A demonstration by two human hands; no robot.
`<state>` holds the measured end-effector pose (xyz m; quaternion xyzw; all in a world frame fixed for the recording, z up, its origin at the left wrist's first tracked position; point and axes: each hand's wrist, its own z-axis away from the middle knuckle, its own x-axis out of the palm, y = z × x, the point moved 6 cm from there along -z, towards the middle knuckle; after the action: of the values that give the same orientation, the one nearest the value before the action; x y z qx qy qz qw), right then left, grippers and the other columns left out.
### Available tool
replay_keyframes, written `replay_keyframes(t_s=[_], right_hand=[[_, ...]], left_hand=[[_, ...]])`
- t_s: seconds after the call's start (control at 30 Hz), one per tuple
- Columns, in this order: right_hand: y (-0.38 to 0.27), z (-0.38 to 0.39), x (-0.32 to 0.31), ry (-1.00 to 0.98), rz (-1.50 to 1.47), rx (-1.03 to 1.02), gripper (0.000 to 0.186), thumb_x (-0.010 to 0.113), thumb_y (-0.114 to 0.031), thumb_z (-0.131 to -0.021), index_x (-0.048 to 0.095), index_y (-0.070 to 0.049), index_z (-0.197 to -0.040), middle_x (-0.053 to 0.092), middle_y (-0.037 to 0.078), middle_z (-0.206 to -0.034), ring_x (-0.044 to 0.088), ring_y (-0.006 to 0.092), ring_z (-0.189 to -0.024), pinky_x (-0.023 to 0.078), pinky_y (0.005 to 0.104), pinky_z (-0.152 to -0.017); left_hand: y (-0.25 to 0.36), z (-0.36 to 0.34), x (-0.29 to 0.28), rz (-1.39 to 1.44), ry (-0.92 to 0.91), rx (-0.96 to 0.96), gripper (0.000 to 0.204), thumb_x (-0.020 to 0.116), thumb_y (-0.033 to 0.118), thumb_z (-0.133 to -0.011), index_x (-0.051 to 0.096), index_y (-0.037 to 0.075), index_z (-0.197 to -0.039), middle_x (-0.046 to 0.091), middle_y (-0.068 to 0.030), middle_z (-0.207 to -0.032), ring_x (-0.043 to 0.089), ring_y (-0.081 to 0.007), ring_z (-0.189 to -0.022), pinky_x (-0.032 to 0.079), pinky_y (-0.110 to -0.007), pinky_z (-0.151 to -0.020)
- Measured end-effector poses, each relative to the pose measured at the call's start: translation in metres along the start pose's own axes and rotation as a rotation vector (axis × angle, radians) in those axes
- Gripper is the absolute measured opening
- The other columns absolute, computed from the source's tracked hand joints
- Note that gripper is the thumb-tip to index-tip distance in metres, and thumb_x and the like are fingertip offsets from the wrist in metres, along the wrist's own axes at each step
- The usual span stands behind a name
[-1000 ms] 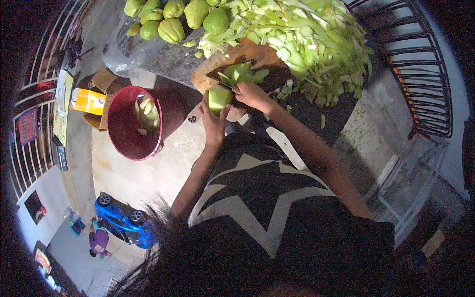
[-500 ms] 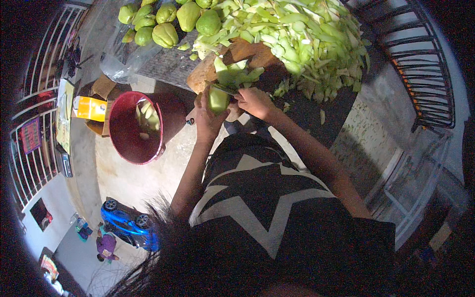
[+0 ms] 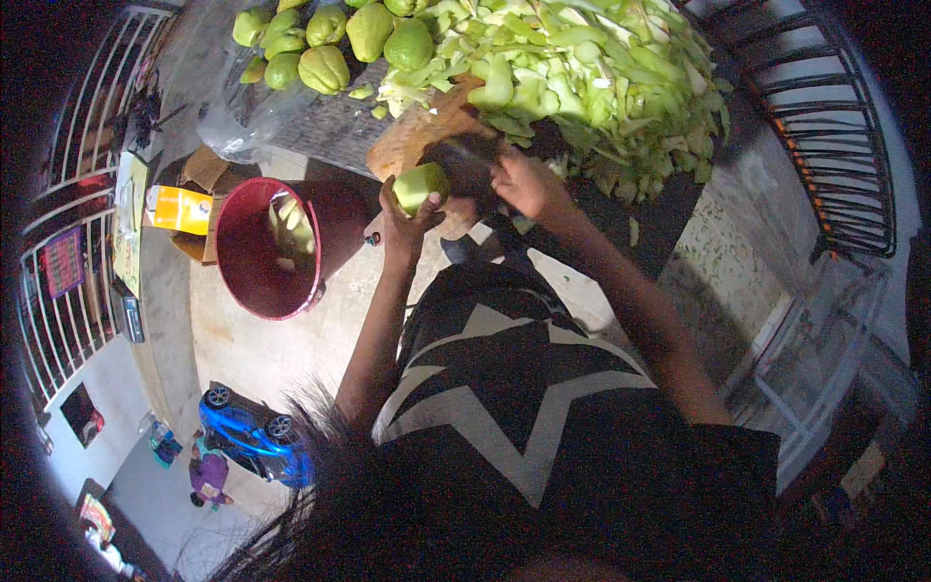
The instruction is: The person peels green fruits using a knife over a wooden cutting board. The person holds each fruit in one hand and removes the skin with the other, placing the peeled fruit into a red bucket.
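My left hand [image 3: 407,215] is wrapped round a peeled green chayote [image 3: 418,184] at the near edge of the wooden board [image 3: 417,126]. My right hand [image 3: 521,182] is closed on a knife [image 3: 473,153], whose dark blade is blurred in shadow over the board, to the right of the chayote. Just beyond my right hand lies a big heap of pale green peels [image 3: 582,78] on the dark tabletop. Unpeeled chayotes [image 3: 370,34], several of them, sit at the far left of the table.
A red bucket [image 3: 242,252] with pale pieces inside stands left, beside a cardboard box [image 3: 201,165] and clear plastic [image 3: 238,131]. A blue toy car [image 3: 247,436] and a person in purple [image 3: 207,475] are lower left. Black metal racks [image 3: 824,126] stand right.
My right hand has moved up and right, away from the chayote. The loose peels that lay on the board's middle have shifted toward the heap, baring the board.
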<state>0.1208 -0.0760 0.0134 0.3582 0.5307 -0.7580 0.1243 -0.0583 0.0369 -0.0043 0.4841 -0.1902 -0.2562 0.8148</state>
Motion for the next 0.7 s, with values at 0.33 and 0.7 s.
replay_keyframes(t_s=[0.33, 0.7], right_hand=[[-0.052, 0.053, 0.021, 0.105, -0.084, -0.03, 0.023, 0.06, -0.019, -0.08, 0.053, 0.0, -0.09, 0.057, 0.021, -0.068, 0.059, 0.0394, -0.067, 0.045, 0.0472, -0.056], [-0.063, 0.062, 0.016, 0.123, -0.123, -0.008, 0.022, 0.059, -0.014, -0.079, 0.053, -0.002, -0.097, 0.058, 0.021, -0.073, 0.06, 0.0391, -0.068, 0.047, 0.0471, -0.058]], left_hand=[[-0.008, 0.0, 0.001, 0.186, -0.13, 0.078, 0.072, 0.056, 0.023, -0.09, 0.007, 0.011, -0.141, 0.026, -0.021, -0.135, 0.052, -0.0325, -0.108, 0.054, -0.042, -0.081], [-0.014, -0.002, 0.001, 0.036, -0.08, 0.176, 0.058, 0.045, 0.018, -0.094, 0.009, 0.013, -0.139, 0.026, -0.0166, -0.135, 0.047, -0.0289, -0.112, 0.054, -0.04, -0.08]])
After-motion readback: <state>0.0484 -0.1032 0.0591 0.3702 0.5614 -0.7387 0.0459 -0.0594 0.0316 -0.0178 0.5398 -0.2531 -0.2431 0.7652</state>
